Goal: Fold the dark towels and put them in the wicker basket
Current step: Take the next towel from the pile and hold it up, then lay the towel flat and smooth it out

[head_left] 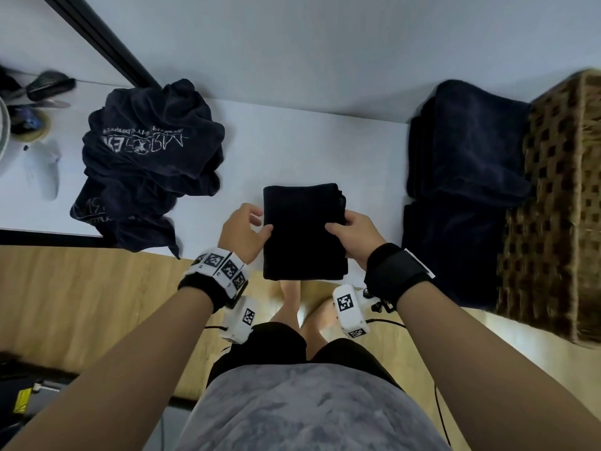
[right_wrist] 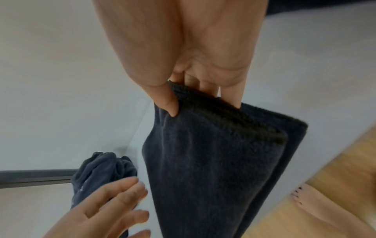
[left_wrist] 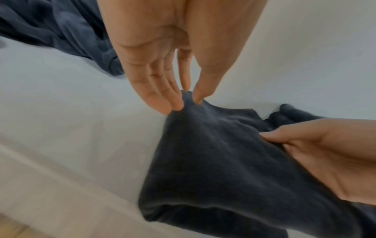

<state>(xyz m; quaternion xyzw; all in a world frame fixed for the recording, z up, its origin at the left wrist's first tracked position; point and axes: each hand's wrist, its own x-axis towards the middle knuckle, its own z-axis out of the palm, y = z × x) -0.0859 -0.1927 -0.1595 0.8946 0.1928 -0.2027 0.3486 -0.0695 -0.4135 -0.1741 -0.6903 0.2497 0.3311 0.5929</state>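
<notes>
A folded dark towel (head_left: 304,236) hangs between my hands over the front edge of the white table (head_left: 292,141). My left hand (head_left: 261,222) pinches its left edge between thumb and fingertips (left_wrist: 177,107); the cloth (left_wrist: 213,161) peaks up there. My right hand (head_left: 338,224) grips the right edge, with the thumb on top and the fingers under the layers (right_wrist: 203,106). The towel (right_wrist: 213,161) droops below that grip. A wicker basket (head_left: 559,206) stands at the right end of the table.
A crumpled pile of dark towels (head_left: 149,157) with white lettering lies at the left. Two stacks of folded dark towels (head_left: 465,141) rest against the basket's left side. A brush (head_left: 48,84) and small items sit far left. Wooden floor and bare feet lie below.
</notes>
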